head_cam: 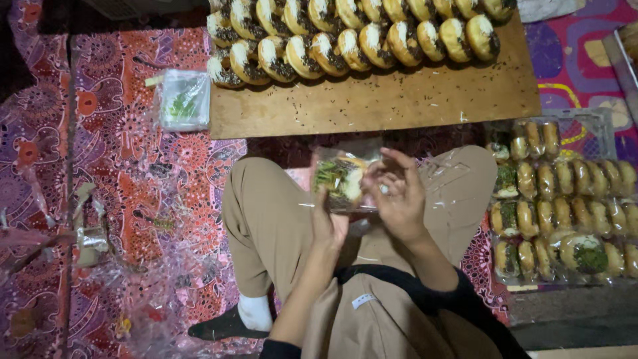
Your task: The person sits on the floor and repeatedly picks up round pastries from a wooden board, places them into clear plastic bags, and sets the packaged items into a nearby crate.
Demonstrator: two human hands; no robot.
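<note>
From the head camera, the left hand (pixel 327 223) cradles a topped doughnut in a clear plastic wrapper (pixel 340 181) from below, while the right hand (pixel 399 196) pinches the wrapper's edge just beside it, so the wrapping step looks underway. Beyond the hands a wooden board (pixel 372 100) carries unwrapped doughnuts (pixel 352 33); right of them a crate (pixel 585 129) holds wrapped ones (pixel 565 219). Closing the wrapper likely needs a neat fold and a firm grip.

A round doughnut topped with white icing, dark sprinkles and green flakes (pixel 340 181) sits inside a clear, crinkled plastic wrapper (pixel 345 159), tilted on edge, held above the person's lap.
</note>
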